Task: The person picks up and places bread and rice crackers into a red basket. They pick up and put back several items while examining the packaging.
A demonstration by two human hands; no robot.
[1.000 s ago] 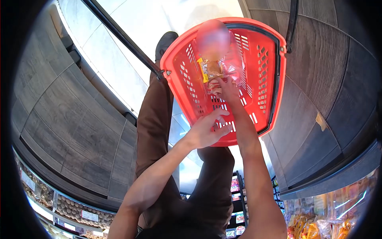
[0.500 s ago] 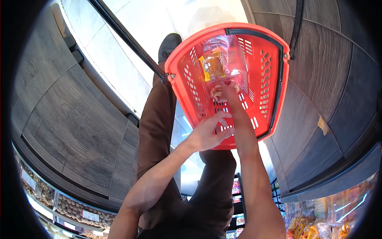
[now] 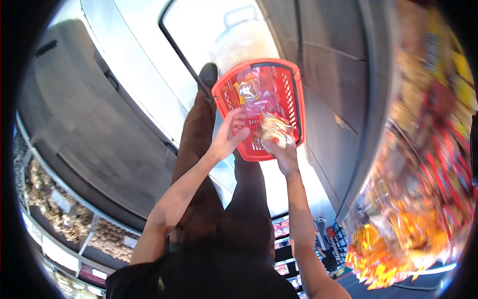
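Observation:
A red plastic shopping basket (image 3: 242,150) with slotted walls sits on the floor by my legs. My right hand (image 3: 285,155) grips a clear-wrapped food packet (image 3: 275,130) above the basket's near end. Cream and reddish-brown colours show through its wrap, but its exact kind is blurred. My left hand (image 3: 230,135) hovers over the basket's left rim, fingers apart and holding nothing. Deeper inside lies a clear packet with a yellow label (image 3: 247,90), beside more crinkled clear wrapping.
The basket's black handle (image 3: 175,46) leans out to the left. Dark wood-look panels (image 3: 99,109) flank the bright floor (image 3: 149,55). Bagged goods (image 3: 398,239) in orange and red fill the right side. Shelves of brown produce (image 3: 59,199) stand at lower left.
My right hand has come up from the basket's inside with the food packet. My left hand has moved left, its fingers spreading. The view has pulled back, so the basket looks smaller.

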